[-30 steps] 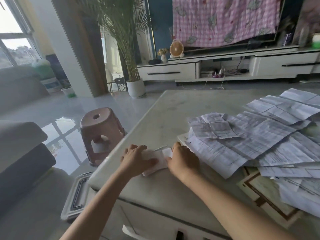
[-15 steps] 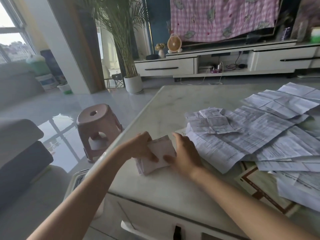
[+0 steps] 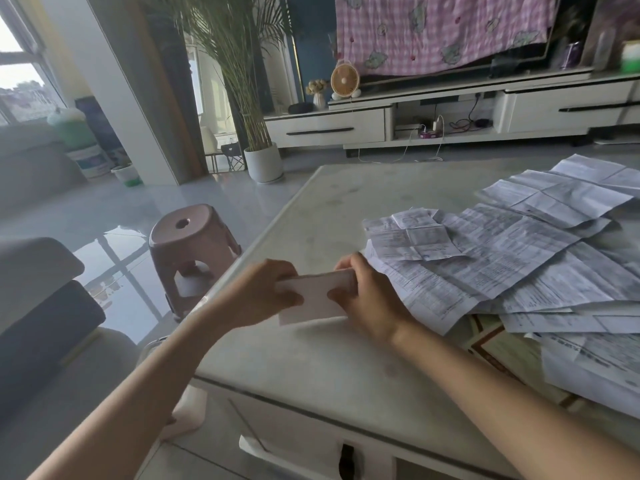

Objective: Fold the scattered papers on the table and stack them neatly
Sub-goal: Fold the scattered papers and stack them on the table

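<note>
A small folded white paper [image 3: 314, 299] stands on its lower edge on the pale marble table [image 3: 332, 216], near the front left corner. My left hand [image 3: 266, 294] pinches its left end and my right hand [image 3: 369, 297] pinches its right end, thumbs on the near face. To the right, several unfolded printed sheets [image 3: 512, 258] lie scattered and overlapping. A smaller creased sheet [image 3: 415, 237] tops the pile's left end.
A pink plastic stool [image 3: 192, 244] stands on the floor just left of the table. A brown-bordered card [image 3: 498, 351] lies under the sheets at the right. A potted palm [image 3: 263, 161] and a white TV cabinet [image 3: 450, 116] stand beyond the table.
The folded paper lay flat under both hands a second ago. Both hands have since lifted it upright onto its edge and shifted slightly right on the table.
</note>
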`<state>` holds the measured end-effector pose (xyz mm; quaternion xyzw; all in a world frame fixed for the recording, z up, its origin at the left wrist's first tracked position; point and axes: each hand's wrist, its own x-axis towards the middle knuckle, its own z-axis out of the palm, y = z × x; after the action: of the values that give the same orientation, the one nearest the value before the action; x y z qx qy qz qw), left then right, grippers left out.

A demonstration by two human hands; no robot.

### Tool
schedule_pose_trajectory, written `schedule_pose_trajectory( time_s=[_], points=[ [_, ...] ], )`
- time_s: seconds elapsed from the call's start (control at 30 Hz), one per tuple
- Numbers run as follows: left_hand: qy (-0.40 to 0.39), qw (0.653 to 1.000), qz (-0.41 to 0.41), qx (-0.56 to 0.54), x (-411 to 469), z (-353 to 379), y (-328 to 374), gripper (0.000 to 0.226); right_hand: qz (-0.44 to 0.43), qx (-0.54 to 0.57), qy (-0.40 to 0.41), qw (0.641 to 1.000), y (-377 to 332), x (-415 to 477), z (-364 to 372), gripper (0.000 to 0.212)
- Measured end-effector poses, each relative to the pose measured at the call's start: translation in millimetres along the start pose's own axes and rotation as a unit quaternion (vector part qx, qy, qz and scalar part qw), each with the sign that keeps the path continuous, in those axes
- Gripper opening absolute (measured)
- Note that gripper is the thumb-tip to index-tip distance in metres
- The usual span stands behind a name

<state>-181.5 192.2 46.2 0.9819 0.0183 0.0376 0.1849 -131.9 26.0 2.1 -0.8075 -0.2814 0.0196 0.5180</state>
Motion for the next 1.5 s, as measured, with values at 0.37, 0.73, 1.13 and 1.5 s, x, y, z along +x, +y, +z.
schedule_pose_trajectory(
  time_s=[0.37, 0.73, 1.13, 1.5],
  points=[
    [-0.002, 0.839, -0.186, -0.511, -11.4, 21.2, -8.2, 0.022, 0.063, 0.043, 0.092, 0.993, 7.8, 6.0, 7.0, 0.026],
    [0.218, 0.886, -0.253, -0.321, 14.1, 50.4, -18.7, 0.027, 0.042, -0.366, -0.058, 0.928, 33.7, 14.4, -64.1, 0.031],
    [0.295, 0.936, -0.156, -0.112, 16.6, 50.8, 1.1, 0.035, -0.002, -0.369, -0.036, 0.929, 38.2, 9.1, -55.8, 0.026],
    [0.332, 0.921, -0.029, -0.203, 10.1, 46.6, 47.3, 0.018, -0.066, -0.302, 0.069, 0.948, 18.3, 3.6, -77.0, 0.042]
  ],
)
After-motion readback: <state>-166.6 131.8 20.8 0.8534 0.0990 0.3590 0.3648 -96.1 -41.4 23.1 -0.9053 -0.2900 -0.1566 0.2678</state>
